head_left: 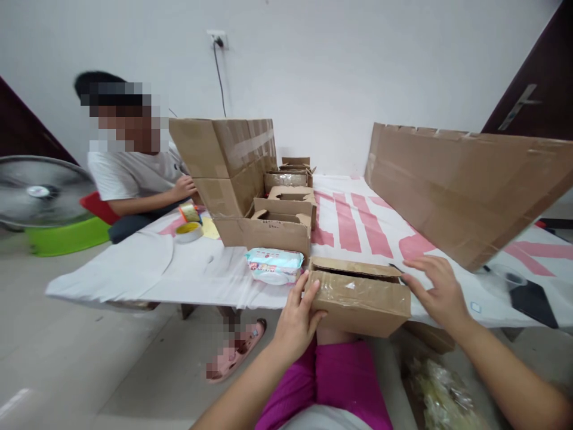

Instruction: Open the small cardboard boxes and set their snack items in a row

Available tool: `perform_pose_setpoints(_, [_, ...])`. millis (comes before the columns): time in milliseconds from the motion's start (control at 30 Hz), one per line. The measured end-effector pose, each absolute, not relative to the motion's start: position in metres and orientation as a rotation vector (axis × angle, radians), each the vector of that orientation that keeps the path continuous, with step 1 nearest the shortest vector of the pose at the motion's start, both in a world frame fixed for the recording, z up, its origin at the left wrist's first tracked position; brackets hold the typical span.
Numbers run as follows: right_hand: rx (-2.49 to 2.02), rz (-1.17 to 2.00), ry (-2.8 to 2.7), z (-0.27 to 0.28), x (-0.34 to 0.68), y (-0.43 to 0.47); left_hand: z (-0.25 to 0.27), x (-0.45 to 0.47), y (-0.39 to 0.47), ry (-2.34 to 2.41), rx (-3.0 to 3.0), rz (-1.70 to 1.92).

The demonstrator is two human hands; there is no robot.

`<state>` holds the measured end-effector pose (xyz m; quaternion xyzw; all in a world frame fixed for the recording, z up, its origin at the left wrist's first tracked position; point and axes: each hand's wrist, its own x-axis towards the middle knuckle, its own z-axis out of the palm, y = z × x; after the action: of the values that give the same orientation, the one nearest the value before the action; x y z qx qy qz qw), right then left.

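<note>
Left of the grip lie wipes. The left hand grasps the left end of the box, which sits between the hands, long axis running left to right, slit upward. At its right end, the right hand has thumb and forefinger apart; whether they pinch anything, I cannot tell. Likely step: working the slit, which calls for a steady left hold.

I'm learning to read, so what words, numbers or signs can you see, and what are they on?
None can be read clearly.
Pale blue packet: print too small.
Box behind it: dark marks, too blurred.
White cloth: big red strokes, partly covered, unreadable.
Fan hub: too blurred.
Held box: none visible.
</note>
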<state>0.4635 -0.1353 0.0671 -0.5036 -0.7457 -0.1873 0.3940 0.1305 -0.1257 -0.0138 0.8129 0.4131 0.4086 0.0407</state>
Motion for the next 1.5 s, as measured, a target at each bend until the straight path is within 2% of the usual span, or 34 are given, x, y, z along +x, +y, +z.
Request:
perform_pose_setpoints(100, [-0.99,-0.492,-2.135,0.093,0.408,-0.149,-0.014,0.131,-0.126,1.261,2.489,1.262])
perform_pose_setpoints(267, [-0.911,-0.556,-2.286,0.099,0.361,-0.14,-0.012,0.13,-0.127,1.254,2.492,1.242])
perform_pose_setpoints(900, [-1.093,-0.392,-2.031,0.096,0.351,-0.131,-0.016,0.131,-0.122,1.255,2.484,1.244])
perform_pose_setpoints(1033, [-1.012,-0.374,-1.89,0.104,0.358,-0.144,-0.014,0.131,-0.123,1.257,2.492,1.246])
perform_pose_setpoints(1133, [-0.788,-0.394,-2.026,0.102,0.36,-0.167,-0.014,0.131,-0.124,1.261,2.487,1.245])
perform_pose_setpoints(1233, [-0.576,-0.341,-2.439,0.063,0.358,-0.195,-0.014,0.131,-0.124,1.263,2.481,1.243])
perform_pose_setpoints(1433, [-0.807,-0.191,-2.945,-0.116,0.374,-0.251,-0.017,0.131,-0.121,1.248,2.503,1.269])
perform_pose_setpoints(1500, [-0.955,-0.168,-2.972,-0.15,0.384,-0.261,-0.016,0.131,-0.121,1.249,2.51,1.264])
